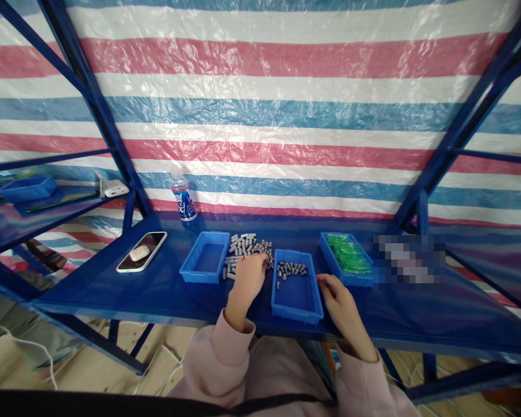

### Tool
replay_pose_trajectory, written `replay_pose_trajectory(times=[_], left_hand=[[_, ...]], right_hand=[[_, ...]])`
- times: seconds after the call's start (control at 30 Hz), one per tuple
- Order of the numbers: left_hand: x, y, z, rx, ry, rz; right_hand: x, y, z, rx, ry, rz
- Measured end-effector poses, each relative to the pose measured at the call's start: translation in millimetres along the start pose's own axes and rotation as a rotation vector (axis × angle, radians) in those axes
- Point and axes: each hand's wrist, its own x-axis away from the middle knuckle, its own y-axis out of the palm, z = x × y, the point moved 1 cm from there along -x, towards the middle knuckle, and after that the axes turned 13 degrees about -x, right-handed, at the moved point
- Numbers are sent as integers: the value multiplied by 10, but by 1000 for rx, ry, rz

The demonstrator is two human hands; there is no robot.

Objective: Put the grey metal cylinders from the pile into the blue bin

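Note:
My left hand (250, 275) reaches over a loose pile of small metal parts (243, 246), short cylinders and bolt-like pieces lying on the blue table. Its fingers are closed together at the pile's right edge, and what they pinch is too small to make out. Just right of it stands a blue tray (295, 298) with several small metal bolts (292, 268) grouped toward its far end and one lying apart. My right hand (339, 296) is at this tray's right side, fingers loosely bent and thumb apart, fingertips by the rim, with nothing visible in them.
Left of the pile sits another blue tray (204, 258) with a bare floor. A tray of green plastic packets (346, 253) stands at the right. A phone (150, 246) bearing a small white case (139, 252) and a bottle (184, 200) are at the left. Blue frame posts flank the table.

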Motion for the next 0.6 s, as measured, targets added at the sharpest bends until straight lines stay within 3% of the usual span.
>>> replay_pose_trajectory(times=[0.3, 0.6], left_hand=[[5, -40, 0, -8, -6, 23], [38, -210, -17, 127, 2, 235]], right_hand=[[-4, -2, 12, -39, 47, -1], [7, 7, -7, -92, 76, 5]])
